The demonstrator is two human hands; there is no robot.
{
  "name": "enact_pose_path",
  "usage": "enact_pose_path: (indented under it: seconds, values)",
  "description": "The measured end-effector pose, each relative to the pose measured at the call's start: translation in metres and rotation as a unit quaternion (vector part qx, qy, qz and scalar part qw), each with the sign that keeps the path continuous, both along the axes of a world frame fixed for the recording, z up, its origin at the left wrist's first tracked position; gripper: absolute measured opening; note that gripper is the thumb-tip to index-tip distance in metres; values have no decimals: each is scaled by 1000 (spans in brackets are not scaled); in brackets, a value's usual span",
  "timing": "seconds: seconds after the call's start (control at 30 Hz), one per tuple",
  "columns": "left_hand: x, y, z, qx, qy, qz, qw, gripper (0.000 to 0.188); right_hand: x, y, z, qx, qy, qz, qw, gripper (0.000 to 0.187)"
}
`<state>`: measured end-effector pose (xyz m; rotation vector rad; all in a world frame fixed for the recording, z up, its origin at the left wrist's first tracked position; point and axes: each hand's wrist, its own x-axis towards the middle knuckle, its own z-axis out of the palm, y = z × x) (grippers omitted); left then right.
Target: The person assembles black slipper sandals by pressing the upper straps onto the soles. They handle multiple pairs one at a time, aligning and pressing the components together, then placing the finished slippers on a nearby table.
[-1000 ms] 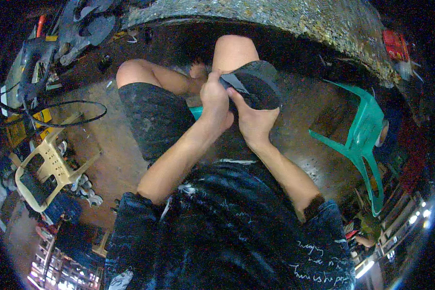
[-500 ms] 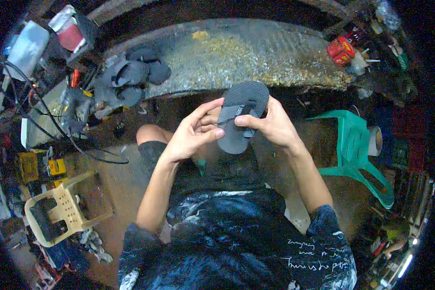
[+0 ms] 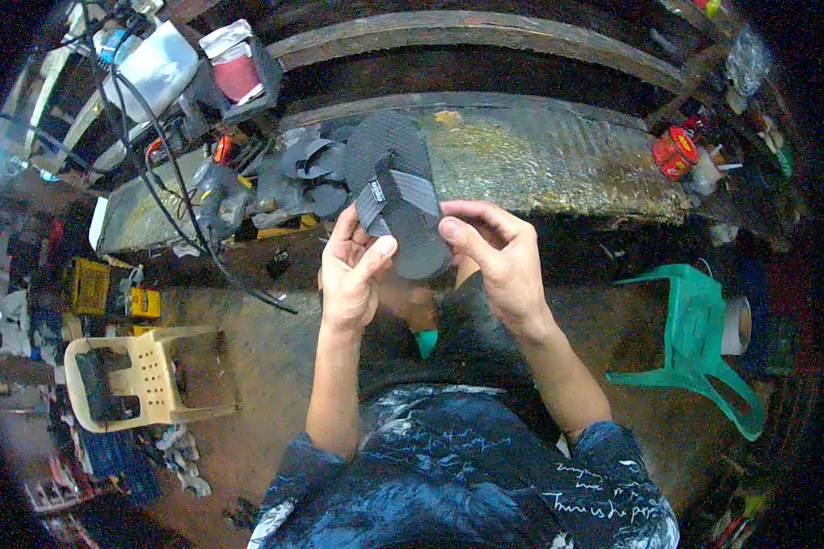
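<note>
Above my lap I hold a dark grey flip-flop [image 3: 417, 242], its ribbed sole facing up and its toe end tilted away to the left. A lighter grey strap [image 3: 410, 190] with a black toe post and a small label crosses it. My left hand [image 3: 350, 284] grips the left edge near the heel, thumb uppermost. At the right edge, where the strap meets the sole, my right hand [image 3: 504, 261] pinches with thumb and fingers. Beyond the left hand, several similar dark flip-flops [image 3: 313, 157] lie on the bench.
The worn bench [image 3: 540, 160] runs across the far side, with a red container [image 3: 674, 154] at its right end. Black cables [image 3: 188, 220] hang at left. A cream plastic chair [image 3: 146, 377] stands left, a green one [image 3: 691, 320] right.
The flip-flop has swung left, its toe now leaning left instead of right. My right thumb has left the strap's top for the right edge. The whole view has shifted, showing more behind the bench.
</note>
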<state>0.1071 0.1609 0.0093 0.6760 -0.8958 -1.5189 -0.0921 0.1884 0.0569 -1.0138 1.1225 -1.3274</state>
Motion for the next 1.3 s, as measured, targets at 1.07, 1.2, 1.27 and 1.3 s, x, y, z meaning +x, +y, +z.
enact_pose_path:
  seconds: [1.07,1.2,1.27,1.3]
  values:
    - [24,146,-75,56,-153,-120,979,74,-5,99,-114,-106,166,117,974,42]
    - [23,156,-86,95,-316,-246,911,55,-5,121,-119,-145,197,137,960,42]
    - [18,167,-83,118,-359,-271,885,49,-6,127,-112,-120,200,132,963,43]
    - [17,172,-81,83,-336,-229,910,51,-5,132,-107,-99,197,133,966,45]
